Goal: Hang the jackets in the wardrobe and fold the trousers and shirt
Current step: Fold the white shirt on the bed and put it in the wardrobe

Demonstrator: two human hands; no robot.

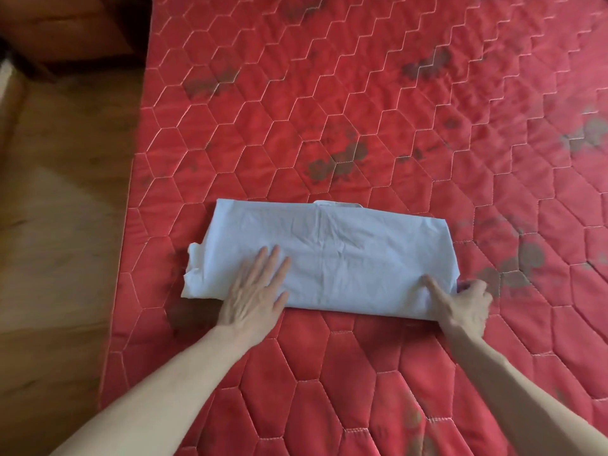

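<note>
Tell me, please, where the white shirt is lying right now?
The folded white shirt lies on the red quilted mattress, near its front-left edge, with the left hand flat on it and the right hand pinching its right corner.

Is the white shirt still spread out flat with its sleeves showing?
No, the white shirt lies folded into a neat rectangle on the red mattress.

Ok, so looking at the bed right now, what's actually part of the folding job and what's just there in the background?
Part of the job:
- white shirt, partly folded, lying flat on the mattress
- left hand, pressing flat on the shirt
- right hand, pinching the shirt's right near corner

Just there:
- red quilted mattress, with dark stains
- wooden floor
- dark wooden furniture at top left
</note>
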